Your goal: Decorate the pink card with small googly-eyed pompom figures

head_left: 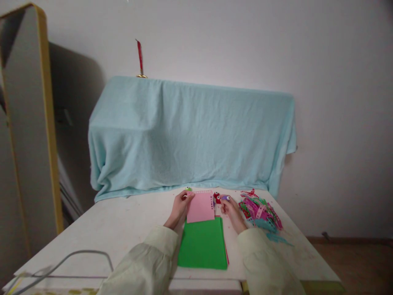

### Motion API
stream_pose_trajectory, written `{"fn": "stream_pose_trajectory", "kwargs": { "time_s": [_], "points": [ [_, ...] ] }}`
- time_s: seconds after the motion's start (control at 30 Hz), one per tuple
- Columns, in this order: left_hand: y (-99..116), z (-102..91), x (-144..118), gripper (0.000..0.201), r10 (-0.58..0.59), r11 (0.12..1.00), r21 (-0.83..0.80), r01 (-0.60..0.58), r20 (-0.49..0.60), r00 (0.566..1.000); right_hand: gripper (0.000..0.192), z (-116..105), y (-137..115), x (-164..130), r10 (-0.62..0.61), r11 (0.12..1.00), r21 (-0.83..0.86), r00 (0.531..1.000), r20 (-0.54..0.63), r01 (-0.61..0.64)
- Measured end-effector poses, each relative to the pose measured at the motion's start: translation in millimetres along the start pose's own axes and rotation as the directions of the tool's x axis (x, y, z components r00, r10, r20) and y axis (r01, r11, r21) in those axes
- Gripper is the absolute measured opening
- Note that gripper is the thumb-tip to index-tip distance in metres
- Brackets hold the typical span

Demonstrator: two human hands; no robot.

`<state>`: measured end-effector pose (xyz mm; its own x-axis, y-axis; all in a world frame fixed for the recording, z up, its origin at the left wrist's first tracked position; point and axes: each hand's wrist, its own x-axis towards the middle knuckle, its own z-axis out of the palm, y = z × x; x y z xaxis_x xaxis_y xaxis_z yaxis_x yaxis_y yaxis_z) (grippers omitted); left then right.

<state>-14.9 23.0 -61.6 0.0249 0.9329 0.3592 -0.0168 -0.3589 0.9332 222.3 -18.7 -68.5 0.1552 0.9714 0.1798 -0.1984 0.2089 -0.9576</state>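
My left hand [181,207] pinches the upper left corner of a pink sheet of paper [200,208], which has small holes along its top and right edges. The sheet is held over the far end of a stack of green paper [202,244], with a red edge showing beneath it. My right hand [232,212] is closed on a small purple paper punch [226,198] with a round white eye, just right of the pink sheet and apart from it. Red punches [217,197] stand close behind, and a green punch [188,189] shows beyond my left hand.
On the table's right lies a heap of punched paper strips [260,211] in pink, green, red and blue. A grey cable [82,251] loops at the front left. Light blue cloth [196,135] covers something behind the white table [129,217]. A yellow-framed mirror [46,102] stands left.
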Motion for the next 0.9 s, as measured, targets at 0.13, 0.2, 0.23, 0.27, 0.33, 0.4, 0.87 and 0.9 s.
{"fn": "stream_pose_trajectory", "kwargs": {
  "time_s": [0.13, 0.2, 0.23, 0.27, 0.33, 0.4, 0.87, 0.9],
  "points": [
    [2.7, -1.6, -0.4, 0.035, 0.006, 1.0, -0.007, -0.006, -0.003, 1.0, 0.038, 5.4, -2.2, -2.1, 0.059, 0.998, -0.018, 0.995, 0.081, -0.058],
    [4.8, -2.2, -0.6, 0.037, 0.0, 1.0, -0.005, 0.0, -0.017, 1.0, 0.041, 8.6, -3.5, -4.6, 0.077, 0.997, -0.032, 0.988, 0.134, -0.073],
    [5.4, -2.6, -0.5, 0.037, -0.003, 1.0, -0.004, 0.003, -0.02, 1.0, 0.042, 9.8, -3.6, -5.6, 0.087, 0.996, -0.039, 0.983, 0.163, -0.082],
    [5.4, -2.9, -0.3, 0.037, -0.004, 1.0, -0.006, 0.004, -0.021, 1.0, 0.044, 10.7, -3.1, -6.1, 0.096, 0.995, -0.047, 0.977, 0.188, -0.088],
    [3.7, -3.8, 0.6, 0.037, -0.002, 1.0, -0.019, 0.001, -0.023, 1.0, 0.045, 11.0, -0.2, -5.4, 0.096, 0.994, -0.069, 0.969, 0.226, -0.082],
    [0.3, -4.8, 1.7, 0.036, 0.002, 0.999, -0.036, -0.003, -0.019, 1.0, 0.046, 9.8, 4.4, -2.8, 0.086, 0.993, -0.103, 0.963, 0.255, -0.061],
    [16.7, -0.7, -4.4, 0.04, -0.13, 0.973, -0.166, 0.158, 0.165, 0.978, 0.043, 3.6, 17.8, 4.5, 0.008, 1.0, -0.025, 0.96, 0.28, -0.001],
    [18.8, 0.4, -5.8, 0.041, -0.139, 0.969, -0.179, 0.173, 0.188, 0.972, 0.042, 3.4, 15.9, 4.5, -0.013, 1.0, -0.013, 0.968, 0.252, 0.017]
  ]
}}
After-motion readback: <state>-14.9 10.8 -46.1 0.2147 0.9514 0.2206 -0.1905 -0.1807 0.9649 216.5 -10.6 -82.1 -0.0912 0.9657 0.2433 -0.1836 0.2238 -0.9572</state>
